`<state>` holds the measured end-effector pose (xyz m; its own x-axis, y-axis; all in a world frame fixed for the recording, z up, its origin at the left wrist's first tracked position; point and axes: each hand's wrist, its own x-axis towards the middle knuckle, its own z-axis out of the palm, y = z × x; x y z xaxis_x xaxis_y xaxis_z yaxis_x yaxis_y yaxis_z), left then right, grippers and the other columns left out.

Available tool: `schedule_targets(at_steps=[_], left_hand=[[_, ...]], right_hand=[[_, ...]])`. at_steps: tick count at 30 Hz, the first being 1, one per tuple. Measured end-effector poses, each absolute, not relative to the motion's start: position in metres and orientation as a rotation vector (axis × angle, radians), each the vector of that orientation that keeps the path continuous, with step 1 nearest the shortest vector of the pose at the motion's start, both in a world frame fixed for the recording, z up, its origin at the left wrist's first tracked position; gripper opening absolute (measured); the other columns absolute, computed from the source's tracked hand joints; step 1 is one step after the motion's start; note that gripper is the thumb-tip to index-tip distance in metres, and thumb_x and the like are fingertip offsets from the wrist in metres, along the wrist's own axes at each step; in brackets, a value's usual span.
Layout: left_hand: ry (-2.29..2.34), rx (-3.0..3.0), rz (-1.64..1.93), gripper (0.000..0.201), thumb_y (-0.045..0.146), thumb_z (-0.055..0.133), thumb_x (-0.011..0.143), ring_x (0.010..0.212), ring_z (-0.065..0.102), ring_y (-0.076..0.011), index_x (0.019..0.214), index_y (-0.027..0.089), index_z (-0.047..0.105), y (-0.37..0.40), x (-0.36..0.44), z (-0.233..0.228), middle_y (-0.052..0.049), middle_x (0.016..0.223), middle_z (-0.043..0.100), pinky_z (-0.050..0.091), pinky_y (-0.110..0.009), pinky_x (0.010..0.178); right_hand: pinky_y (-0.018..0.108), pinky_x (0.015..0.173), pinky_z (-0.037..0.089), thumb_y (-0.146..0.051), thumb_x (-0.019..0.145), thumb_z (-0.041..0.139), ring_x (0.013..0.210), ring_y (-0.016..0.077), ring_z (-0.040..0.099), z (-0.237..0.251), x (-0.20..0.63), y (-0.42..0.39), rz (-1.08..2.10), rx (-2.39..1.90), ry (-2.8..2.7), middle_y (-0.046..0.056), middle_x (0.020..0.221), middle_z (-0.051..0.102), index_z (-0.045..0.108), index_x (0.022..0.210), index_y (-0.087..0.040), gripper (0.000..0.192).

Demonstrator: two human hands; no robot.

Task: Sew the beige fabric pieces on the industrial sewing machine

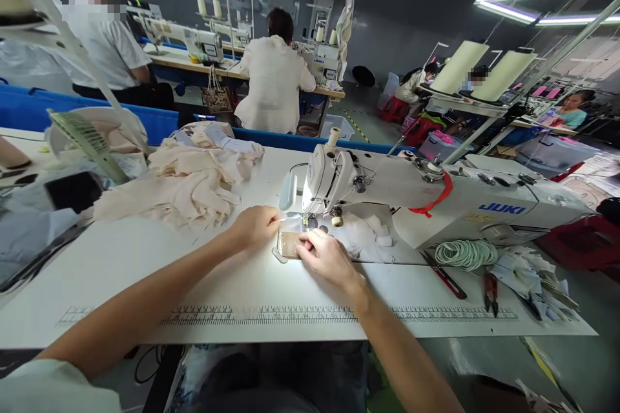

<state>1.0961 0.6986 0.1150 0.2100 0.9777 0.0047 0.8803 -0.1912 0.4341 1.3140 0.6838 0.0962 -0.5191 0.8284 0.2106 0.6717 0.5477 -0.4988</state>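
Note:
Both hands rest at the needle area of a white Juki sewing machine (436,203). My left hand (256,226) pinches a small beige fabric piece (289,244) at its left edge, close to the presser foot. My right hand (325,257) presses its fingers flat on the same piece from the right front. The piece lies on the machine bed under the needle, partly hidden by my fingers.
A pile of beige fabric (194,181) lies to the left on the white table (145,284). Red-handled scissors (443,274), pliers (491,290) and a coil of white elastic (465,253) lie on the right. A dark phone (72,190) is at far left. Other people sit at machines behind.

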Motion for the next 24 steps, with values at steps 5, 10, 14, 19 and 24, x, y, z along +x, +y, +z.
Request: schedule_targets(at_steps=[5,10,14,19,24], left_hand=[[1.333,1.823,0.634,0.039,0.050,0.056,0.083,0.062,0.045,-0.0126,0.064,0.016,0.059,0.666,1.077,0.135,0.000,0.066,0.053,0.031,-0.024,0.056],[1.224,1.729,0.740,0.045,0.059,0.055,0.085,0.065,0.046,-0.0128,0.073,0.016,0.063,0.622,1.083,0.151,-0.002,0.074,0.056,0.034,-0.023,0.056],[1.415,1.518,0.904,0.048,0.066,0.047,0.087,0.051,0.035,-0.0109,0.080,0.019,0.052,0.607,1.067,0.148,0.005,0.058,0.039,0.028,-0.022,0.048],[1.618,1.499,0.698,0.046,0.065,0.052,0.081,0.045,0.029,-0.0110,0.088,0.020,0.055,0.605,1.029,0.137,0.006,0.052,0.041,0.021,-0.023,0.045],[1.753,1.683,0.561,0.043,0.060,0.049,0.081,0.053,0.043,-0.0153,0.084,0.019,0.061,0.610,1.016,0.131,0.001,0.057,0.052,0.027,-0.026,0.052]], right_hand=[[0.037,0.081,0.048,-0.050,0.080,0.070,0.094,0.0239,0.062,0.097,1.295,0.678,0.651,-1.456,-2.239,0.005,0.102,0.064,0.061,0.117,-0.023,0.046],[0.033,0.080,0.048,-0.033,0.083,0.065,0.098,0.0224,0.062,0.092,1.285,0.680,0.718,-1.196,-2.270,0.006,0.109,0.065,0.061,0.112,-0.022,0.032],[0.029,0.065,0.048,-0.034,0.092,0.050,0.063,0.0154,0.061,0.087,1.291,0.681,1.194,-0.921,-2.114,-0.004,0.065,0.060,0.059,0.103,-0.021,0.018],[0.028,0.056,0.047,-0.033,0.090,0.050,0.050,0.0140,0.058,0.086,1.299,0.684,1.344,-0.955,-2.047,-0.006,0.056,0.059,0.054,0.088,-0.022,0.012],[0.031,0.070,0.051,-0.020,0.090,0.045,0.073,0.0174,0.066,0.090,1.298,0.684,0.763,-0.959,-2.251,0.003,0.084,0.071,0.063,0.096,-0.022,0.019]])
